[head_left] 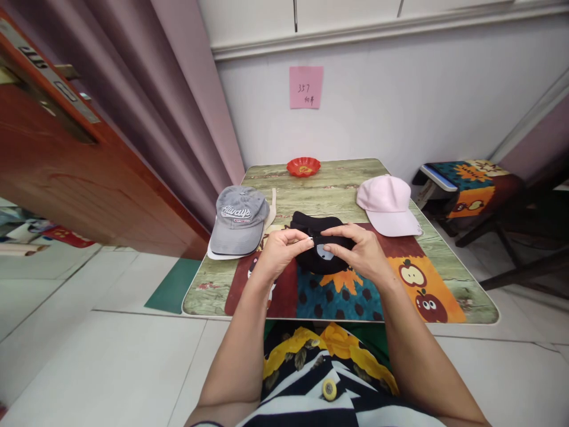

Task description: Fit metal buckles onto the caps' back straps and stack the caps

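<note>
A black cap (311,261) lies on the patterned mat at the middle of the table, with a light grey patch visible inside or on it. My left hand (288,249) pinches a tiny white thing between thumb and forefinger over the cap's left part. My right hand (355,249) is at the cap's right side, its thumb and fingers closed around the black material near the patch. A grey cap (240,216) with white lettering sits on the table's left side. On the right side rests a pink cap (388,201).
A red scalloped dish (303,166) stands near the table's back edge (338,161). A pink note (306,87) is on the wall. The wooden door (89,172) and purple curtain are at left, a cloth-covered stool (475,178) at right.
</note>
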A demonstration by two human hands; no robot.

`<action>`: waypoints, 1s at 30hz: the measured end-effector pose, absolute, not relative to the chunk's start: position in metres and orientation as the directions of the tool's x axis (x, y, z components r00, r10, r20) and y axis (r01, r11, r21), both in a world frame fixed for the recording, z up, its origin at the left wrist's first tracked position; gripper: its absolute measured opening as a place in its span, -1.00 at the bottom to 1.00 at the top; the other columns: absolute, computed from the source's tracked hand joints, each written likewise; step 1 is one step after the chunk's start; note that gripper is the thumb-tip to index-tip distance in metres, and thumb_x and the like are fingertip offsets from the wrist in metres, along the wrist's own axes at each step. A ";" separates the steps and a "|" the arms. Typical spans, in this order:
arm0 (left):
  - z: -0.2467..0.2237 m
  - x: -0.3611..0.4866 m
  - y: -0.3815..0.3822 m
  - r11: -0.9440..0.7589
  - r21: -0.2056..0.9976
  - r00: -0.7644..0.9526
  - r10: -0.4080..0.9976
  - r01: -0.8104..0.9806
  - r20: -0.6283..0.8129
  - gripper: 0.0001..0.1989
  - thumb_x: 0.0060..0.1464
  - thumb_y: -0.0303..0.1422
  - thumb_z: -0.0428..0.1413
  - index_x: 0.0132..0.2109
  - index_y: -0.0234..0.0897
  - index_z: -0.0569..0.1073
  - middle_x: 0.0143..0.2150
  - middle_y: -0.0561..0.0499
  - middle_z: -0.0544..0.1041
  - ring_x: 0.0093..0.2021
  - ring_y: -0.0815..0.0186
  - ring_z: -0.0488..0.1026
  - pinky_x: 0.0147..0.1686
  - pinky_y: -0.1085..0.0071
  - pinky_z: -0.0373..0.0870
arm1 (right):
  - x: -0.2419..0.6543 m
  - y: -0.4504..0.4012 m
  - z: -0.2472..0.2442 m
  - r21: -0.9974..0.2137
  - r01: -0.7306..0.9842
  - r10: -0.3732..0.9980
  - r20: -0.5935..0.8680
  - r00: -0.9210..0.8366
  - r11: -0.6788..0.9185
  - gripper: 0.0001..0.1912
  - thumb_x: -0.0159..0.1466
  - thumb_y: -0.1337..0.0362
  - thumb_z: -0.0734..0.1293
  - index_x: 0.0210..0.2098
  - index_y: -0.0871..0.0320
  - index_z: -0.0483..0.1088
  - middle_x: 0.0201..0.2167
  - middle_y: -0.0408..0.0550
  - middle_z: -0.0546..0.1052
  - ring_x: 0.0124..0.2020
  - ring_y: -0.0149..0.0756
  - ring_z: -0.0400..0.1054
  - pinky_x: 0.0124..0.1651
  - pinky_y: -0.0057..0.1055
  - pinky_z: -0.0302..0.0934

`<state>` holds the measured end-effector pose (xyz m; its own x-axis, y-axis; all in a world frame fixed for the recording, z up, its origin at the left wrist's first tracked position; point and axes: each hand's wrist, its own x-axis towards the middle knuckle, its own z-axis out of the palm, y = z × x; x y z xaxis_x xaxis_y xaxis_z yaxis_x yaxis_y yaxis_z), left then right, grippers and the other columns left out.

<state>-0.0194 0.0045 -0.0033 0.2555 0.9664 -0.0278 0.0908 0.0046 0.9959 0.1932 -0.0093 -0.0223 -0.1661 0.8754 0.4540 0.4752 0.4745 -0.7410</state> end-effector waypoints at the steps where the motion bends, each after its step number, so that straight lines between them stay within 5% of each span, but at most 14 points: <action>1: -0.004 -0.019 0.005 0.000 0.996 0.258 0.966 0.087 -0.023 -0.64 -0.12 -0.10 0.38 -0.40 -0.34 0.58 -0.51 0.06 0.46 -0.50 0.43 0.29 -0.51 0.49 0.16 | 0.192 -0.010 -0.022 -0.734 0.483 0.874 0.453 -0.174 0.477 -0.78 0.22 0.17 0.50 -0.13 -0.01 0.60 -0.14 -0.10 0.68 -0.08 -0.10 0.54 0.20 -0.09 0.22; 5: -0.006 -0.014 0.006 -0.020 0.999 0.213 0.977 0.035 0.013 -0.61 -0.11 -0.07 0.37 -0.39 -0.33 0.50 -0.53 0.11 0.39 -0.54 0.49 0.22 -0.53 0.52 0.11 | 0.188 -0.010 -0.021 -0.713 0.500 0.865 0.467 -0.183 0.491 -0.74 0.22 0.18 0.50 -0.09 0.01 0.58 -0.12 -0.07 0.68 -0.08 -0.09 0.55 0.27 -0.02 0.14; 10: -0.005 -0.013 0.005 0.016 1.000 0.278 0.960 0.017 -0.020 -0.60 -0.02 -0.07 0.32 -0.38 -0.31 0.41 -0.61 0.20 0.22 -0.62 0.54 0.07 -0.59 0.53 -0.05 | 0.189 -0.009 -0.022 -0.759 0.474 0.885 0.455 -0.104 0.446 -0.83 0.24 0.14 0.46 -0.19 0.02 0.59 -0.18 -0.06 0.68 -0.14 -0.10 0.55 0.11 -0.10 0.29; 16: -0.010 -0.015 0.008 0.026 1.000 0.317 0.948 -0.016 -0.020 -0.67 0.02 -0.13 0.30 -0.25 -0.32 0.49 -0.55 0.17 0.29 -0.57 0.51 0.14 -0.55 0.53 -0.02 | 0.192 -0.009 -0.021 -0.775 0.468 0.897 0.431 -0.099 0.424 -0.82 0.27 0.13 0.43 -0.18 0.03 0.59 -0.18 -0.06 0.69 -0.12 -0.08 0.54 0.06 -0.12 0.32; 25: -0.014 -0.012 0.012 0.004 1.000 0.270 0.963 -0.010 -0.001 -0.67 -0.03 -0.14 0.33 -0.29 -0.34 0.56 -0.39 0.04 0.50 -0.39 0.40 0.36 -0.37 0.50 0.22 | 0.194 -0.005 -0.028 -0.764 0.478 0.896 0.425 -0.133 0.433 -0.84 0.29 0.13 0.42 -0.17 -0.01 0.59 -0.14 -0.10 0.69 -0.11 -0.10 0.56 0.35 0.03 0.06; 30: -0.013 -0.010 0.011 -0.039 0.998 0.212 0.977 0.041 0.029 -0.71 0.03 -0.15 0.28 -0.27 -0.31 0.53 -0.46 0.09 0.43 -0.51 0.47 0.24 -0.48 0.50 0.14 | 0.200 -0.004 -0.029 -0.784 0.469 0.909 0.400 -0.120 0.407 -0.76 0.22 0.12 0.47 -0.13 0.00 0.58 -0.11 -0.07 0.68 -0.07 -0.07 0.55 0.25 -0.01 0.20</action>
<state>-0.0099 0.0112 -0.0126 0.2120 0.9768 0.0294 0.0409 -0.0389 0.9984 0.2002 -0.0042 -0.0286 -0.1205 0.9087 0.3996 0.4690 0.4069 -0.7839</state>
